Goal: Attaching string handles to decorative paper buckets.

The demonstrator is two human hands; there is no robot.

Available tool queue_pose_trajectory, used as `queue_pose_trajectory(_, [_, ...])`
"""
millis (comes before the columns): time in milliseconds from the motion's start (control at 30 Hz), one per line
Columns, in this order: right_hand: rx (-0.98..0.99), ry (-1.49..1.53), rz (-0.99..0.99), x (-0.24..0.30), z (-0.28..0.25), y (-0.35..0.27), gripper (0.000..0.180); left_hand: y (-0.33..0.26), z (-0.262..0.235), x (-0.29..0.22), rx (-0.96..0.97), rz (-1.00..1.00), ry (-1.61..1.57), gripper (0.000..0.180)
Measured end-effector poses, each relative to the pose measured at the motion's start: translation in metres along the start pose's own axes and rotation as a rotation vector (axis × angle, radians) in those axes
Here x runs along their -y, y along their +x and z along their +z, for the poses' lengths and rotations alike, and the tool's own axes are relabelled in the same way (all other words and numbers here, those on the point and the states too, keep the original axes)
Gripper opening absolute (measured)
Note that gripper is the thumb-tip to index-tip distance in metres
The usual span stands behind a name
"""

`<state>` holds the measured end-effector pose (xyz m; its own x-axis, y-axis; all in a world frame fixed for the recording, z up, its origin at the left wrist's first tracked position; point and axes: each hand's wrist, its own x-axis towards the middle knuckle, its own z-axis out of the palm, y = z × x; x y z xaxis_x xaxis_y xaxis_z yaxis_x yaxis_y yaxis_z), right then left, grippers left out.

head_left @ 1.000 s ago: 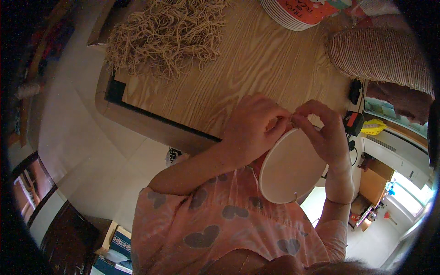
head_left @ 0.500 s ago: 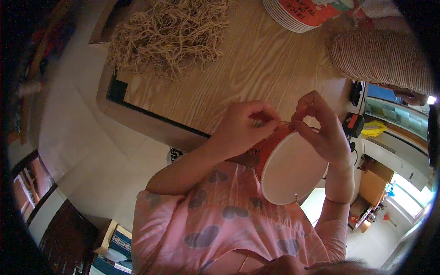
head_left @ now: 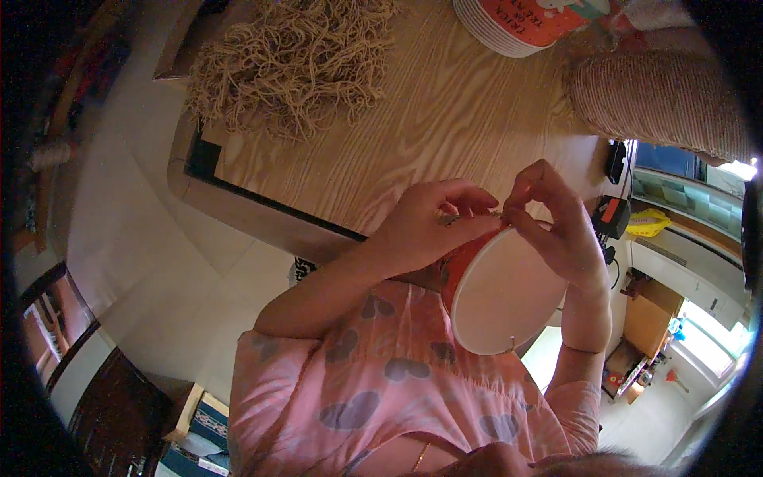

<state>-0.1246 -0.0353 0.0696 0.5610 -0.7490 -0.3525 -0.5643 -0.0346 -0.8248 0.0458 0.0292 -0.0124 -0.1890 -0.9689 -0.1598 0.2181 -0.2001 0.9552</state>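
Observation:
A red paper bucket [head_left: 509, 294] is tilted in front of my chest, its pale round opening facing up towards me. At its far rim, the fingertips of my left hand [head_left: 433, 219] and right hand [head_left: 560, 234] meet in a close pinch. A thin bit of twine [head_left: 501, 213] shows between them, mostly hidden by the fingers. Both hands are closed, thumbs against forefingers. A small twine end [head_left: 513, 343] sticks up from the near rim of the bucket.
On the wooden table [head_left: 445, 103] lies a loose tangle of brown twine [head_left: 294, 67]. A stack of red paper buckets [head_left: 524, 28] stands at the far edge of view. Right of it is a large cord-wrapped cylinder [head_left: 660, 103]. A black-and-orange box [head_left: 610, 216] sits beyond my right hand.
My left hand has shifted slightly right, its fingers coming down closer to my right fingertips at the rim. The right hand and the bucket stay nearly in place.

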Motion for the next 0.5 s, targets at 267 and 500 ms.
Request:
queue_pose_trajectory(267, [0.020,-0.135,-0.113,-0.002,-0.004,0.006,0.013,0.000,-0.002,0.000,-0.087,0.094,0.137,0.018])
queue_pose_trajectory(500, [0.148,-0.173,0.047,-0.001,-0.010,0.008,0.013,0.000,-0.002,-0.006,-0.066,0.038,0.108,0.016])
